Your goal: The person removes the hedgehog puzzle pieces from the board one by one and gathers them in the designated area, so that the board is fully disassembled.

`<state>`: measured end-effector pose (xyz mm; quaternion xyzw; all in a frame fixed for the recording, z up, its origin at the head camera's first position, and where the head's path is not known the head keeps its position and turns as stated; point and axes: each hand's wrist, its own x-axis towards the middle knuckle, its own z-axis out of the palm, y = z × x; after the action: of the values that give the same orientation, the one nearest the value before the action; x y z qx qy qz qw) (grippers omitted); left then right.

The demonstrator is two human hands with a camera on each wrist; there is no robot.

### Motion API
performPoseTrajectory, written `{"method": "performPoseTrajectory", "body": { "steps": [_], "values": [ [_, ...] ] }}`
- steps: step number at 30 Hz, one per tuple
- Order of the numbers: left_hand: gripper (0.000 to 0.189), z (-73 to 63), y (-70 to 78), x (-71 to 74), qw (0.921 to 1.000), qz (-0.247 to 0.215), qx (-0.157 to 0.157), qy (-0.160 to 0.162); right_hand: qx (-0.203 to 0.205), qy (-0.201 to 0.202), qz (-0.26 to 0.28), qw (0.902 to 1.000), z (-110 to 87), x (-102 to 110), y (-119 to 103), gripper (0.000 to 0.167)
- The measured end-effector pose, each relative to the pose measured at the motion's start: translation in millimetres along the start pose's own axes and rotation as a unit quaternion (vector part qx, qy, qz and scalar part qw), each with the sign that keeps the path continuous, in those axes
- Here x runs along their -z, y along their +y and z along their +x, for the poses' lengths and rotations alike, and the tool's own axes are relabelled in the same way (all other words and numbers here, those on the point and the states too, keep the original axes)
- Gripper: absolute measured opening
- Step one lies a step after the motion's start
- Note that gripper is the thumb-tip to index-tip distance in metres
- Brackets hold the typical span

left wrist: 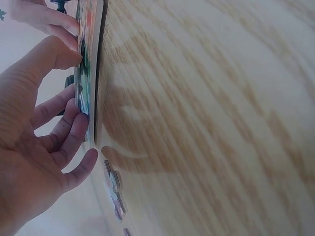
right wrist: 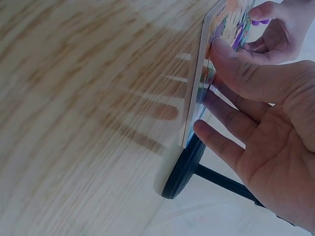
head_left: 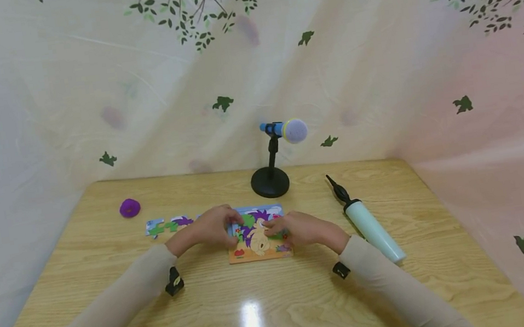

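Observation:
A jigsaw puzzle [head_left: 259, 245] lies on the table, a cartoon figure with purple hair on a board with a blue top edge and an orange lower edge. My left hand [head_left: 215, 228] is over its left side, thumb and fingers spread apart and fingertips at the picture. In the left wrist view, the left fingers [left wrist: 74, 140] rest along the board's edge. From the right, my right hand [head_left: 306, 228] reaches onto the puzzle. Its thumb [right wrist: 225, 48] touches the picture near the lower edge, and the other fingers extend over the board. Several loose puzzle pieces [head_left: 155, 225] lie left of the board.
Behind the puzzle stands a toy microphone [head_left: 295, 131] on a black round-based stand [head_left: 270, 183]. A pale blue hand pump [head_left: 374, 230] with a black nozzle lies at the right. A purple ring [head_left: 130, 208] sits at the back left of the wooden table [head_left: 202, 315].

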<state>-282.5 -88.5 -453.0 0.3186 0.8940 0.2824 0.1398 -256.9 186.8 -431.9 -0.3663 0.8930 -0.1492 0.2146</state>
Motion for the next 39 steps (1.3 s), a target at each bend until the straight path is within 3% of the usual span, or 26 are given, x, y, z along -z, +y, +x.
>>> {"method": "performPoseTrajectory", "body": {
  "steps": [22, 39],
  "values": [
    [0.04, 2.7, -3.6, -1.6, 1.0, 0.004, 0.008, 0.002, 0.014, 0.005, -0.007, 0.9999, -0.8, 0.5, 0.5, 0.05],
    [0.037, -2.0, -0.6, -1.5, 0.9998, -0.001, -0.007, 0.019, 0.014, 0.008, -0.001, 0.9999, -0.9, -0.9, 0.2, 0.051]
  ]
}}
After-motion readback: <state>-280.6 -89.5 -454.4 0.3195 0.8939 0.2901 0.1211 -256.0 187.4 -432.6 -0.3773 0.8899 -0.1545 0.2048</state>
